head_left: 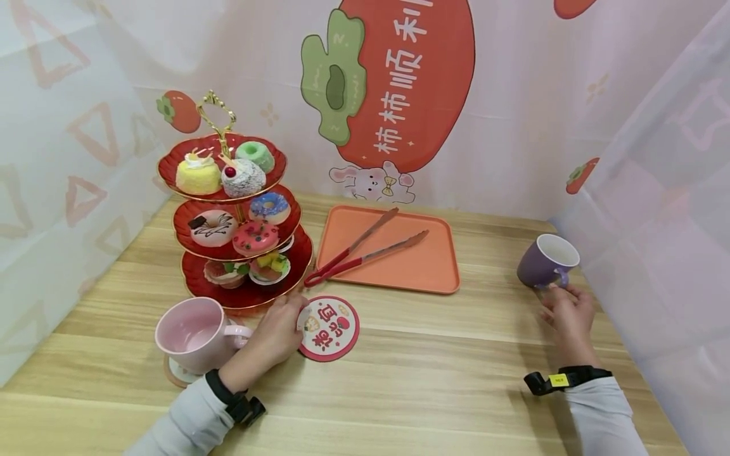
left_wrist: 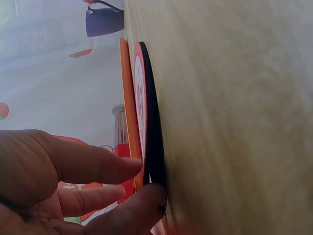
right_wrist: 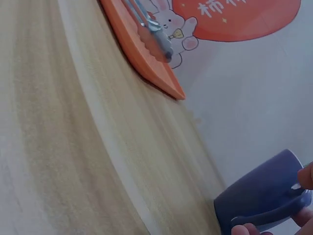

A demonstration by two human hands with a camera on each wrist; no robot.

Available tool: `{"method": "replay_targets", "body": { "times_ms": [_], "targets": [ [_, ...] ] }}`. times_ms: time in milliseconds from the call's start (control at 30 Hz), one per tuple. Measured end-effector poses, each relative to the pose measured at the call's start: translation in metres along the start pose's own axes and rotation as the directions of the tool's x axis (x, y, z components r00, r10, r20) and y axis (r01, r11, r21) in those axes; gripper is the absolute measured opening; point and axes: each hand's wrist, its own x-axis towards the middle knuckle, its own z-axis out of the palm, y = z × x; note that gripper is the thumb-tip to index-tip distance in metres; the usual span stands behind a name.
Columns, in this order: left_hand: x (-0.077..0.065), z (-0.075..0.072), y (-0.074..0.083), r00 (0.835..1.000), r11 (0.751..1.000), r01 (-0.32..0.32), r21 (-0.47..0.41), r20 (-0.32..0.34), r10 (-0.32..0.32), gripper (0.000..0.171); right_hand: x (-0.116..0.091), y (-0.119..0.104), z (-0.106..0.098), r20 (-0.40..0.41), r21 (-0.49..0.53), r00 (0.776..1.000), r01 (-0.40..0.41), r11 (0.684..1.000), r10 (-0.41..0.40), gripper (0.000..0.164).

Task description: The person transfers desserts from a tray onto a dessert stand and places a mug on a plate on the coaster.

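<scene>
My left hand pinches the left edge of a round coaster with a red rim and a printed white face. Seen edge-on in the left wrist view, the coaster shows its black underside, with the thumb and a finger at its near edge. On the right, my right hand has its fingers at the handle of a purple mug with a pale inside. The mug stands upright near the back wall; in the right wrist view only fingertips show around its handle.
A pink mug on another coaster stands left of my left forearm. Behind it rises a three-tier red stand of toy cakes and donuts. Red-handled tongs lie across an orange tray. Printed cloth hangs around the table.
</scene>
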Motion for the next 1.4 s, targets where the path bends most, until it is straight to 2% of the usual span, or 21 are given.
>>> {"method": "replay_targets", "body": {
  "times_ms": [67, 200, 300, 433, 567, 833, 1067, 1133, 1233, 1300, 1400],
  "targets": [
    [0.0, 0.0, 0.0, 1.0, 1.0, 0.004, -0.003, 0.007, -0.004, 0.044, 0.006, 0.002, -0.002, 0.011, 0.027, 0.999, -0.045, 0.999, 0.044, 0.031],
    [0.0, -0.001, 0.002, 0.999, 1.0, 0.021, -0.012, 0.026, -0.021, 0.044, 0.022, 0.01, -0.008, 0.049, 0.144, 0.99, -0.137, 0.98, 0.131, 0.035],
    [-0.001, -0.001, 0.002, 0.999, 1.0, 0.026, -0.013, 0.04, -0.025, 0.044, 0.014, 0.0, -0.004, 0.077, 0.165, 0.983, -0.177, 0.97, 0.166, 0.033],
    [-0.004, -0.002, 0.003, 0.999, 1.0, 0.01, 0.0, 0.043, -0.01, 0.042, 0.004, -0.008, 0.0, 0.098, 0.147, 0.98, -0.184, 0.972, 0.171, 0.029],
    [-0.006, -0.002, 0.005, 0.999, 1.0, -0.01, 0.005, 0.034, 0.01, 0.04, 0.011, -0.001, -0.003, 0.107, 0.144, 0.984, -0.16, 0.977, 0.145, 0.029],
    [-0.007, -0.002, 0.006, 0.999, 1.0, -0.013, 0.007, 0.05, 0.012, 0.038, -0.001, -0.011, 0.002, 0.1, 0.102, 0.986, -0.14, 0.985, 0.13, 0.03],
    [-0.008, -0.002, 0.005, 0.998, 1.0, -0.025, 0.016, 0.064, 0.024, 0.037, 0.0, -0.01, 0.003, 0.13, 0.177, 0.981, -0.165, 0.97, 0.144, 0.031],
    [-0.008, -0.003, 0.005, 0.997, 0.998, -0.054, 0.018, 0.061, 0.053, 0.037, 0.001, -0.01, 0.003, 0.135, 0.206, 0.982, -0.158, 0.966, 0.132, 0.03],
    [-0.009, -0.004, 0.005, 0.988, 0.988, -0.145, 0.043, 0.066, 0.142, 0.04, -0.002, -0.015, 0.004, 0.127, 0.267, 0.981, -0.177, 0.947, 0.147, 0.027],
    [-0.01, -0.006, 0.004, 0.97, 0.97, -0.234, 0.073, 0.093, 0.227, 0.043, -0.005, -0.02, 0.005, 0.132, 0.327, 0.977, -0.201, 0.924, 0.166, 0.024],
    [-0.012, -0.01, 0.004, 0.925, 0.928, -0.361, 0.092, 0.164, 0.343, 0.048, -0.008, -0.025, 0.004, 0.157, 0.375, 0.971, -0.227, 0.899, 0.179, 0.022]
  ]
}}
